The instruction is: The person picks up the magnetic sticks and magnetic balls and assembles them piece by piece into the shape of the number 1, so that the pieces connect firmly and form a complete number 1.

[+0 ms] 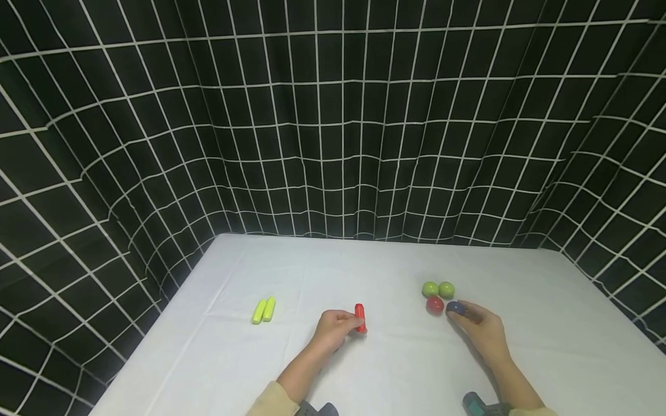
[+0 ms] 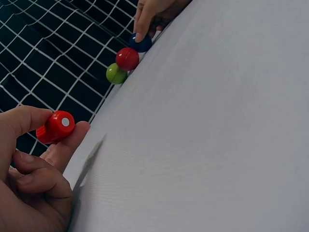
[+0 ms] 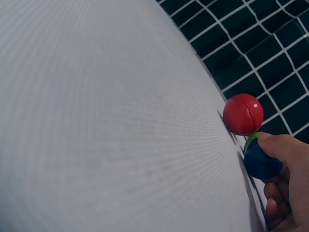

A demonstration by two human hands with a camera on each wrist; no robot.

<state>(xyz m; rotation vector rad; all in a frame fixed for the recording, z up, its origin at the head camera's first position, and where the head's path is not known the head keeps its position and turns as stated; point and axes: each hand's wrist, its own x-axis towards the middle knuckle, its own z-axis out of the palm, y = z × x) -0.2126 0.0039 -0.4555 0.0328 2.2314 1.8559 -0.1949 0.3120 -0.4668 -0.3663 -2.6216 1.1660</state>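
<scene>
Between thumb and fingers, my left hand (image 1: 331, 331) pinches a short red cylinder (image 1: 359, 313) over the middle of the white table. The left wrist view shows the cylinder's round end (image 2: 63, 123) with a white dot on it. My right hand (image 1: 485, 334) holds a dark blue ball (image 1: 455, 308) by its sides, low at the table. Just left of it lies a red ball (image 1: 435, 305). Two green balls (image 1: 430, 289) sit side by side behind the red one. In the right wrist view, the blue ball (image 3: 262, 161) mostly covers a green one.
Two yellow-green sticks (image 1: 263, 310) lie next to each other on the left of the table. A white cloth (image 1: 385, 375) covers the tabletop. Dark curtains with a white grid (image 1: 333, 144) rise behind it and along both sides.
</scene>
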